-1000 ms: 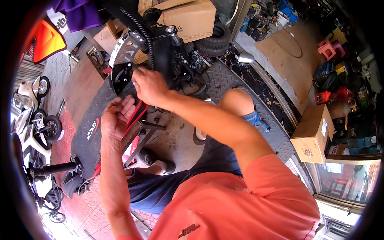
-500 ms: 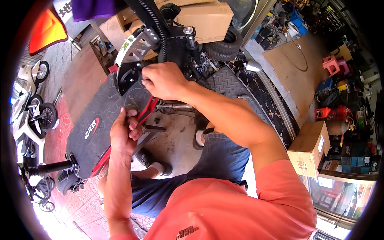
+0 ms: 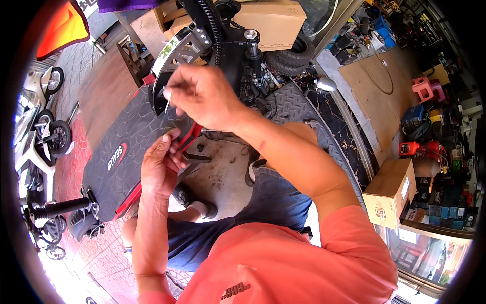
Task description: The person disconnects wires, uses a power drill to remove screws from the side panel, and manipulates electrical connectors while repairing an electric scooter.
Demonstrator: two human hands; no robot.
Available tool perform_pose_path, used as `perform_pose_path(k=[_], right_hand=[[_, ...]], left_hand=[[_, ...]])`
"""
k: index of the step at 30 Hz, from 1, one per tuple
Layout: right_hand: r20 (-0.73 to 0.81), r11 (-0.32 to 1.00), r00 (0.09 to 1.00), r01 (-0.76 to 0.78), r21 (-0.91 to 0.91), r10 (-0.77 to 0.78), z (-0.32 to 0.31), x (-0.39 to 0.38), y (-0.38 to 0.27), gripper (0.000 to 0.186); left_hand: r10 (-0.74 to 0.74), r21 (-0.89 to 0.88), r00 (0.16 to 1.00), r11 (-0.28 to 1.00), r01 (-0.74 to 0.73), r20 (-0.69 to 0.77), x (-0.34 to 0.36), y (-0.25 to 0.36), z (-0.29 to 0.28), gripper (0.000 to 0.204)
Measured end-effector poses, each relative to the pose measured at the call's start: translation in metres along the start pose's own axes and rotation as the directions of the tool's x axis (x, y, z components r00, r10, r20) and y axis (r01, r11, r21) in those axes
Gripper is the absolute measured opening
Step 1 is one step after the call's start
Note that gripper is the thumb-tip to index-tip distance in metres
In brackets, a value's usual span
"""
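Note:
An electric scooter stands before me, its black textured deck (image 3: pixel 134 134) edged with a red side strip (image 3: pixel 190 137). A curved slotted metal plate (image 3: pixel 174 44) and a black stem (image 3: pixel 210 30) rise at its far end. My right hand (image 3: pixel 205 96) is above the deck beside the curved plate, its fingertips pinched on a thin pale rod (image 3: pixel 167 105) that points down; its kind is unclear. Lower down, my left hand (image 3: pixel 161 164) is next to the red strip with thumb and fingers drawn together. Whatever it may hold is too small to make out.
Cardboard boxes (image 3: pixel 273 25) and stacked tyres (image 3: pixel 291 58) stand behind the scooter. Another box (image 3: pixel 390 195) is at the right, near crowded shelves and red stools (image 3: pixel 422 90). Motorbikes (image 3: pixel 50 134) are parked at the left. A chequered metal plate (image 3: pixel 293 106) lies right of the scooter.
My right hand has lifted off the curved plate's lower end, and the thin rod now shows below its fingers. My left hand stays close to the red strip. The view has shifted slightly.

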State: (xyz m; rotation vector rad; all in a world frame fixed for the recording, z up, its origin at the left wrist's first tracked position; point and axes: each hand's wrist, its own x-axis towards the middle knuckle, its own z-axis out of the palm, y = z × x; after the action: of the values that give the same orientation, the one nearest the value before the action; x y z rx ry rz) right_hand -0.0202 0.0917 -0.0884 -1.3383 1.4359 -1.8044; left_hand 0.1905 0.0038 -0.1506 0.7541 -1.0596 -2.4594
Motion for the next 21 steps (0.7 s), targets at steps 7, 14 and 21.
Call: perform_pose_path(k=[7, 14, 21], right_hand=[[0.118, 0.913, 0.94, -0.338, 0.228, 0.319, 0.017, -0.009, 0.032, 0.015], [0.102, 0.914, 0.938, -0.345, 0.213, 0.33, 0.017, -0.018, 0.035, 0.014], [0.183, 0.949, 0.938, -0.31, 0.06, 0.295, 0.008, -0.021, 0.034, 0.018]], left_hand=[[0.099, -0.041, 0.995, 0.994, -0.099, -0.016, -0.002, 0.012, 0.003, 0.034], [0.115, 0.094, 0.992, 0.988, -0.119, 0.044, -0.004, 0.012, 0.007, 0.033], [0.1, 0.151, 0.991, 0.982, -0.113, 0.092, -0.004, 0.012, 0.006, 0.029]])
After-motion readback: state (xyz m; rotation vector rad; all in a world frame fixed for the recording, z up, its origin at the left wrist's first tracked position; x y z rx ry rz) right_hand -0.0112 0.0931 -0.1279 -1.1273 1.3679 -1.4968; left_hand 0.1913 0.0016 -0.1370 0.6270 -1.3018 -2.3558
